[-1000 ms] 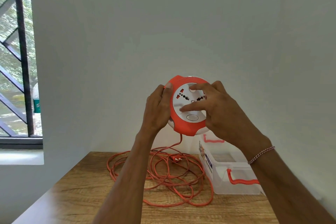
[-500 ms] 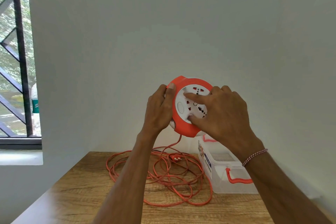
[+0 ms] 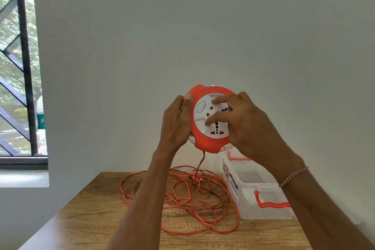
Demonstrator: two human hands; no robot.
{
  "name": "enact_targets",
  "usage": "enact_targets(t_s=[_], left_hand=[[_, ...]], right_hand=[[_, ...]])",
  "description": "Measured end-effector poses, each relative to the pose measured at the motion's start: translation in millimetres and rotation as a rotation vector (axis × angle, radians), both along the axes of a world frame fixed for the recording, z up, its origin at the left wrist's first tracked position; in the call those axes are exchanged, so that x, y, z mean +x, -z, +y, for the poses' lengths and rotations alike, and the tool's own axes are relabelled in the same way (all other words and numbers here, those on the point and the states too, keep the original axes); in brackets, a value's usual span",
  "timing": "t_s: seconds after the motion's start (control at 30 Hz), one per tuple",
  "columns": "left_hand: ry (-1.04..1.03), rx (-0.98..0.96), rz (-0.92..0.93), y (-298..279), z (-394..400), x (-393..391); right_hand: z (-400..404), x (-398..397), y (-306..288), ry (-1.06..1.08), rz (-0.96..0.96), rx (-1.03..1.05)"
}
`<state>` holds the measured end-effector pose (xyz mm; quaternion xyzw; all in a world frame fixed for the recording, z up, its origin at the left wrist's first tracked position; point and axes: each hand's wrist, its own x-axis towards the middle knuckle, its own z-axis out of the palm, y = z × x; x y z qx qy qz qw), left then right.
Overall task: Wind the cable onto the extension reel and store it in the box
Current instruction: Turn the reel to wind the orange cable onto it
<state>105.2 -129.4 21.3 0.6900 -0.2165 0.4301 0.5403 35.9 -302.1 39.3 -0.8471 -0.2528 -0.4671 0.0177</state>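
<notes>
Left hand (image 3: 175,122): clasps the reel (image 3: 210,122) rim.
Right hand (image 3: 246,126): fingertips pressing the reel's face.
Cable (image 3: 182,201): hangs straight below, piled on worktop (image 3: 91,209).

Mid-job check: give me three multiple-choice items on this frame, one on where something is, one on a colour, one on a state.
1. Where is the box?
A. on the table's right side, by the wall
B. on the window sill
C. in the left hand

2. What colour are the box's handles?
A. blue
B. black
C. orange-red

3. How is the cable now?
A. fully wound on the reel
B. mostly lying in loose loops on the table
C. packed in the box

Answers:
1 A, it stands on the table to the right of the loops.
2 C, both handles match the reel.
3 B, loops spread on the wood while one strand rises to the reel, which the left hand grips at the rim and the right hand touches on its white face.
</notes>
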Motion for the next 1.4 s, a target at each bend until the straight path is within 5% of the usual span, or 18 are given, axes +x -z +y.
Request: enact_targets(t_s=[0.37,0.87,1.17,1.4], left_hand=[[0.007,0.010,-0.047,-1.5,-1.6,-0.4],[-0.010,0.030,-0.065,0.4,-3.6,0.0],[0.005,0.005,-0.067,-1.4,-1.5,-0.2],[0.009,0.009,-0.079,-1.9,-1.5,-0.4]], right_hand=[[11.6,-8.1,5.5,0.217,0.019,-0.061],[12.9,2.4,11.8,0.153,-0.036,0.308],[-1.7,-7.6,-1.0,-0.012,-0.138,0.174],[5.3,-12.3,-0.6,0.105,0.134,-0.098]])
